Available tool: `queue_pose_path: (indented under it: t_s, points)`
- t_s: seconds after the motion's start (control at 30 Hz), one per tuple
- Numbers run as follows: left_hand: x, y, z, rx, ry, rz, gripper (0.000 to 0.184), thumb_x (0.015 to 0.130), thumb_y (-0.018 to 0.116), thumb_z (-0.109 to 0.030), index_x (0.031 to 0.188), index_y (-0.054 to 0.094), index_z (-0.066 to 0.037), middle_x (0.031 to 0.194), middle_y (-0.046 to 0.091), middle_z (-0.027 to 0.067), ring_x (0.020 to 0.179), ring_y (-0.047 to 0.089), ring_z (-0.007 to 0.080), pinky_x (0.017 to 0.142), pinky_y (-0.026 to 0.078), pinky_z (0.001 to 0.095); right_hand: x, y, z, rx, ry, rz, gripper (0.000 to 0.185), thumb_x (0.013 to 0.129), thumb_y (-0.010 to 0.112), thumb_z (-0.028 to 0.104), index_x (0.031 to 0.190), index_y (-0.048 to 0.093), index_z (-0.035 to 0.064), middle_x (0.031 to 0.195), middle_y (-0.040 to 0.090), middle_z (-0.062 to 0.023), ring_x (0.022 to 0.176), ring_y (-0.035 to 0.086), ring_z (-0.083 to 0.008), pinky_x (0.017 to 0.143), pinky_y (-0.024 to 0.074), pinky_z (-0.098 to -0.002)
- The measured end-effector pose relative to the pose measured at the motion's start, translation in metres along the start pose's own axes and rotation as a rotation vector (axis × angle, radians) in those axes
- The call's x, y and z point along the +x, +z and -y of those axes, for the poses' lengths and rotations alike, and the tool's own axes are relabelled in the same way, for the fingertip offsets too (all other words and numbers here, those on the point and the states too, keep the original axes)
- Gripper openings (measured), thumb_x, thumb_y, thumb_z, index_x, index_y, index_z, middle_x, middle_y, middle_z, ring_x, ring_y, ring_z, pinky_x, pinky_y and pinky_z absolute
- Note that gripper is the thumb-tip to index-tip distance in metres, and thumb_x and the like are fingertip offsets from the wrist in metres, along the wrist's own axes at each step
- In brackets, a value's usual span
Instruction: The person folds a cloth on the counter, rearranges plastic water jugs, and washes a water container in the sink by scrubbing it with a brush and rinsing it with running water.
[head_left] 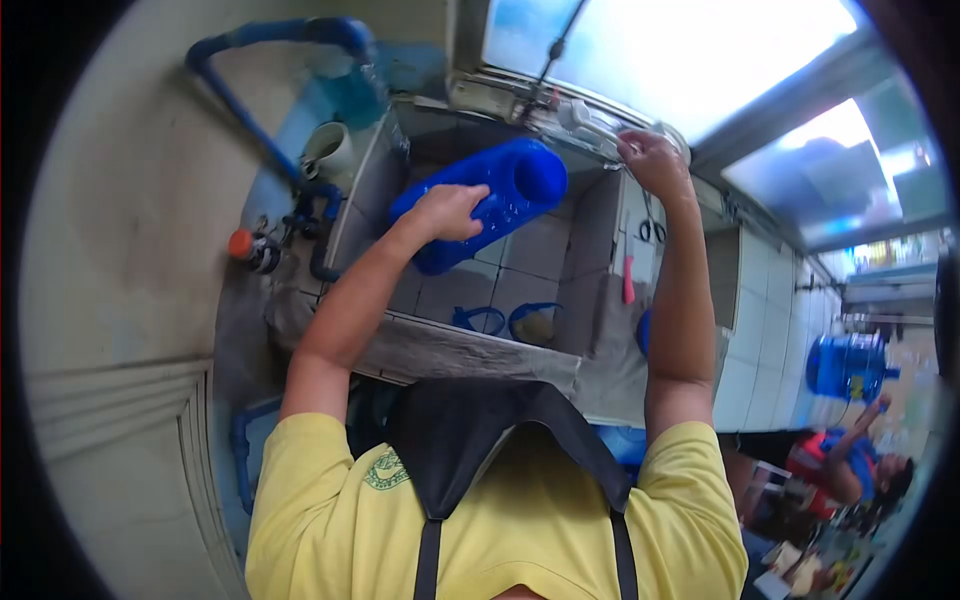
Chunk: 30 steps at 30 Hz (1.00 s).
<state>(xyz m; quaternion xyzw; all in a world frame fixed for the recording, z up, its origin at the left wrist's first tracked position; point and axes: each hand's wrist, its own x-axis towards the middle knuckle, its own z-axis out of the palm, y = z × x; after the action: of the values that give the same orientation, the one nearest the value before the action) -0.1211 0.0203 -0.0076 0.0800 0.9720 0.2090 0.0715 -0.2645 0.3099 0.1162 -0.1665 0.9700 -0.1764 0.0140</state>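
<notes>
A large blue plastic container (470, 215) with a round dark opening lies tilted in a tiled basin (535, 248), with water drops on its side. My left hand (445, 212) grips it at the middle, thumb and fingers against its upper side. At the ledge below the window, my right hand (655, 165) is closed on a white handle; its pale head (578, 115) points left, and I cannot make out what kind of tool it is. Two blue-strapped things, perhaps slippers (533, 322), lie on the tiles near the basin's front wall.
Scissors (652, 230) and a pink-handled knife (628, 280) lie right of the basin. On the left stand a white mug (328, 150), an orange-capped bottle (253, 248) and blue pipes (240, 115). Far right are a blue water jug (845, 365) and another person (850, 465).
</notes>
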Motion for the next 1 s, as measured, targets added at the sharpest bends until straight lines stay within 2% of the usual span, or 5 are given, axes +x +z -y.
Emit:
queue_pose_path:
  t_s: [0.3, 0.53, 0.6, 0.77, 1.0]
  points:
    - [-0.033, 0.035, 0.019, 0.406, 0.249, 0.143, 0.030, 0.076, 0.070, -0.021, 0.104, 0.063, -0.013, 0.089, 0.074, 0.0118, 0.081, 0.070, 0.0356, 0.074, 0.053, 0.0444, -0.094, 0.034, -0.075, 0.299, 0.107, 0.223, 0.021, 0.089, 0.069, 0.020, 0.105, 0.080, 0.0125, 0.077, 0.074, -0.0036, 0.064, 0.062, -0.0174, 0.062, 0.0501, -0.0313]
    - [-0.043, 0.040, 0.012, 0.474, 0.235, 0.145, 0.025, 0.075, 0.072, -0.019, 0.098, 0.064, -0.014, 0.085, 0.074, 0.0108, 0.080, 0.070, 0.0331, 0.073, 0.054, 0.0433, -0.118, 0.080, 0.002, 0.076, -0.447, 0.029, 0.025, 0.082, 0.070, 0.017, 0.105, 0.079, 0.0137, 0.088, 0.074, -0.0064, 0.066, 0.066, -0.0244, 0.065, 0.0534, -0.0364]
    - [-0.044, 0.043, 0.012, 0.480, 0.239, 0.143, 0.025, 0.075, 0.072, -0.019, 0.098, 0.064, -0.014, 0.084, 0.074, 0.0106, 0.079, 0.070, 0.0331, 0.073, 0.054, 0.0432, -0.125, 0.086, -0.003, 0.072, -0.384, 0.089, 0.025, 0.083, 0.069, 0.022, 0.105, 0.079, 0.0196, 0.086, 0.074, -0.0052, 0.079, 0.070, -0.0266, 0.072, 0.0561, -0.0372]
    - [-0.044, 0.043, 0.019, 0.482, 0.219, 0.097, 0.024, 0.075, 0.071, -0.021, 0.097, 0.064, -0.014, 0.083, 0.073, 0.0103, 0.078, 0.070, 0.0333, 0.072, 0.054, 0.0426, -0.150, 0.053, -0.060, -0.055, -0.042, 0.134, 0.021, 0.083, 0.070, 0.021, 0.101, 0.080, 0.0197, 0.086, 0.073, -0.0023, 0.074, 0.068, -0.0272, 0.068, 0.0551, -0.0367]
    - [-0.034, 0.040, 0.006, 0.447, 0.224, 0.070, 0.022, 0.075, 0.068, -0.022, 0.096, 0.065, -0.014, 0.082, 0.073, 0.0106, 0.076, 0.069, 0.0344, 0.069, 0.053, 0.0430, -0.154, 0.098, -0.037, 0.168, -0.171, -0.173, 0.026, 0.084, 0.072, 0.016, 0.109, 0.078, 0.0175, 0.085, 0.071, -0.0021, 0.063, 0.061, -0.0246, 0.061, 0.0500, -0.0356]
